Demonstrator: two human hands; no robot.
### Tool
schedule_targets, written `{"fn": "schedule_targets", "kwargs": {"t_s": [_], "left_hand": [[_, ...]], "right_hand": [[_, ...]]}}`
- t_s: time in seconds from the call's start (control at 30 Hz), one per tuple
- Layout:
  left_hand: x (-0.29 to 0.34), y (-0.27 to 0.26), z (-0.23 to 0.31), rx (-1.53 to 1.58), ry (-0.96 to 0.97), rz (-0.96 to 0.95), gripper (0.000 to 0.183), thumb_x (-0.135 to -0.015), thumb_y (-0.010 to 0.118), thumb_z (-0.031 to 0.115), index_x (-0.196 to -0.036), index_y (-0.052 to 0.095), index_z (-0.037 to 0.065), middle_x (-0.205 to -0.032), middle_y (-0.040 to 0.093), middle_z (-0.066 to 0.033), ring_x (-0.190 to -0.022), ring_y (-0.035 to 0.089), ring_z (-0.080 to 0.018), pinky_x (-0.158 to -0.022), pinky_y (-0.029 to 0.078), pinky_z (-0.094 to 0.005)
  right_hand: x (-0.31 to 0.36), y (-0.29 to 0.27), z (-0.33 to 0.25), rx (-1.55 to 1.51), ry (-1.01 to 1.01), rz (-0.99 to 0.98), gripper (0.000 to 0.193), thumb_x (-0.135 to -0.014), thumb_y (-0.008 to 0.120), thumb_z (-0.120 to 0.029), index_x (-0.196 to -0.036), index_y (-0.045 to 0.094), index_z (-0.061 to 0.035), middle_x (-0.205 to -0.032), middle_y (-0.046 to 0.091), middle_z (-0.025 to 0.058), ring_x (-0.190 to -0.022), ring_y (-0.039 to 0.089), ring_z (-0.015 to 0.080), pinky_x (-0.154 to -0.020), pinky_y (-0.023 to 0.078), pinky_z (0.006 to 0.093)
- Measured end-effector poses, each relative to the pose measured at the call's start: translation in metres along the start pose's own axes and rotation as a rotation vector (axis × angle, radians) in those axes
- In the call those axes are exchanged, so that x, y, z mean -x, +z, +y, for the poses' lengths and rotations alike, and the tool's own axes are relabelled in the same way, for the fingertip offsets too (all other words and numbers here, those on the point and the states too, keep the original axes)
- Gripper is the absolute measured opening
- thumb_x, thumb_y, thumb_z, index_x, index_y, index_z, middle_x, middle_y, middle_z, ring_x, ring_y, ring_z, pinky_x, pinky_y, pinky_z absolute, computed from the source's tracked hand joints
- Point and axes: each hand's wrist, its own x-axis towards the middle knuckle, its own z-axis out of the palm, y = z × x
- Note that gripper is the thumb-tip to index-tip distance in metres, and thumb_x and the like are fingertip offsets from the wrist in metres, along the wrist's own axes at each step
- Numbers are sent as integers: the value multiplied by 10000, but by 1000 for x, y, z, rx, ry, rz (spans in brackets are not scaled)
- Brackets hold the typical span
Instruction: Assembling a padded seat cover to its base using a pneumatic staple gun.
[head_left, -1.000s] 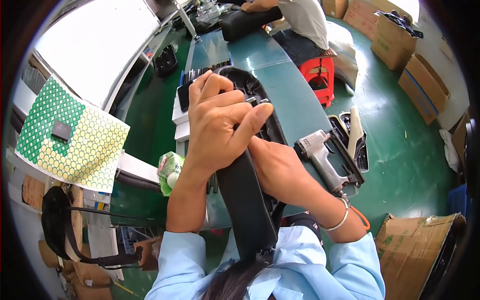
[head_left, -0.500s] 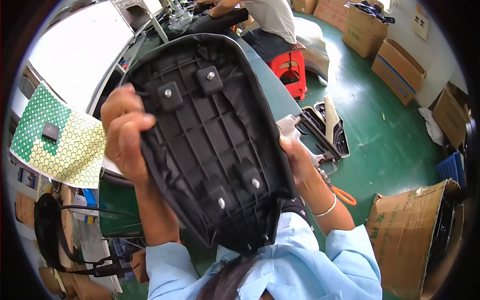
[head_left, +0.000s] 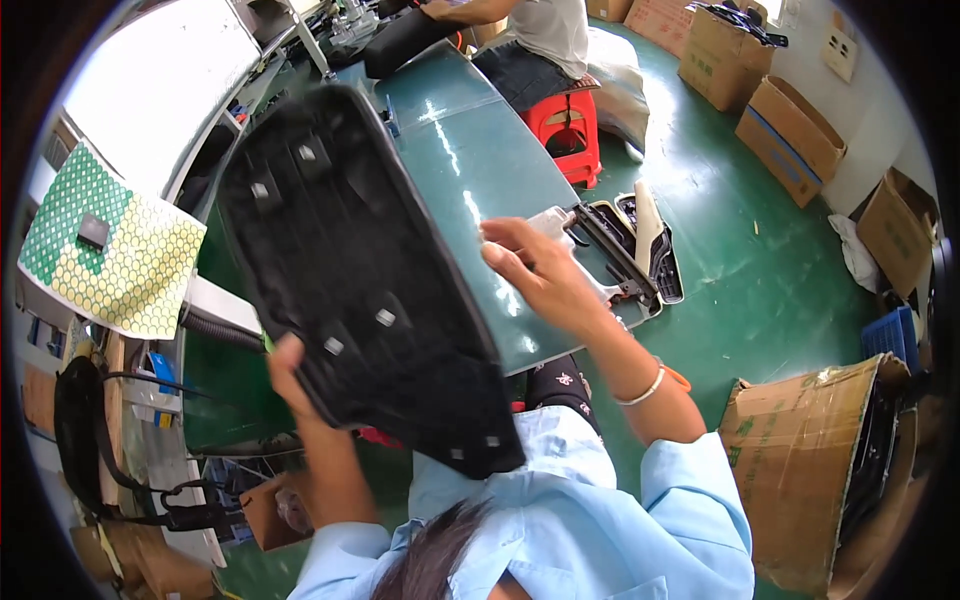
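The black panel (head_left: 350, 270) is held up, tilted, with its studded face showing, above and to the left of the green bench (head_left: 455, 150). The left hand (head_left: 290, 375) grips its lower left edge, thumb along the near side, the other fingers hidden behind. The right hand (head_left: 540, 275) is off the panel, just right of its right edge, fingers loosely bent and parted, holding nothing, in front of the nail gun (head_left: 622, 258)

Left grip (head_left: 292, 382) holding black panel (head_left: 350, 260) by edge; right grip (head_left: 535, 275) loosely curled near staple gun (head_left: 616, 258).
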Motion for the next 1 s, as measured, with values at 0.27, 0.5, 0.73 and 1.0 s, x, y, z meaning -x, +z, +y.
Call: {"fn": "schedule_targets", "kwargs": {"t_s": [0.27, 0.5, 0.73, 1.0], "left_hand": [[-59, 36, 55, -336, -367, -103, 649, -781, 524, 190, -1382, 358, 12, -1252, 515, -165, -1034, 587, -232, -904, 477, -333], [-81, 95, 14, -393, -473, -343, 730, -745, 559, 188, -1421, 312, 70, -1296, 469, -149, -1059, 564, -205, -887, 473, -292], [-121, 127, -11, -417, -656, -365, 472, -760, 616, 246, -1141, 548, -26, -946, 657, -139, -748, 662, -197, -688, 563, -303], [-128, 104, -39, -898, -666, -881, 786, -715, 596, 232, -1437, 313, 106, -1260, 495, -114, -1074, 509, -183, -962, 368, -265]], "right_hand": [[45, -36, 55, 1270, 88, -99, 647, -758, 700, -314, -1306, 429, -103, -993, 553, 184, -896, 565, 340, -766, 457, 441], [49, -89, 54, 870, 266, 18, 526, -874, 562, -283, -1298, 392, -22, -859, 602, 193, -790, 624, 331, -712, 497, 409], [109, -134, -28, 32, 449, 400, 368, -868, 590, -210, -1141, 482, 11, -688, 546, 20, -489, 512, 91, -392, 393, 213], [166, -136, -29, -7, 591, 480, 179, -819, 640, -166, -847, 588, 3, -567, 519, 6, -485, 498, 84, -457, 393, 230]]}}
